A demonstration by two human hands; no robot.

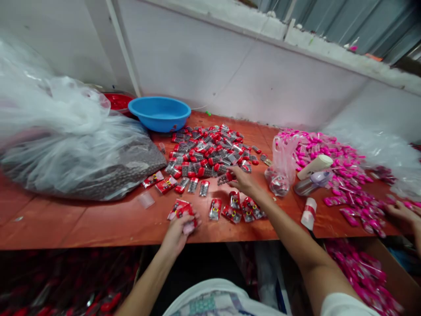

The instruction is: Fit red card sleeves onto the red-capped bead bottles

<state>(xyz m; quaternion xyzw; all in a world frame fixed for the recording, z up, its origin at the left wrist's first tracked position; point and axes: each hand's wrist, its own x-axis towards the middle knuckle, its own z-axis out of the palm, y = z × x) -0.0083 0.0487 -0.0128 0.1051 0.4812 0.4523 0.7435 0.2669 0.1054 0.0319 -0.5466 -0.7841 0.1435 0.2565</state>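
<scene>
- Table (pixel 108 224), before you: reddish, wood-like, smooth, faint sheen.
- Basin (pixel 161 120): blue plastic, smooth, softly glossy.
- Big bag (pixel 75 127), to your left: thin see-through plastic, crinkled, shiny.
- Tubs (pixel 204 189): clear glossy plastic, red ends.
- Packets (pixel 215 209), nearest you: printed, glossy; card or film, you cannot tell.
- Pink packs (pixel 351 193): glossy, plastic-looking.
- Small bag (pixel 284 153): thin pinkish plastic, wrinkled, translucent.
- Bottle (pixel 304 187): metallic-looking grey body, smooth lilac top.
- Carton (pixel 394 265): brown cardboard, matt.
- Your shirt (pixel 210 300): cloth, matt.
- Wall (pixel 204 61): pale, matt, marked.
- Sheeting (pixel 342 26): grey, ribbed, metal-like.
</scene>
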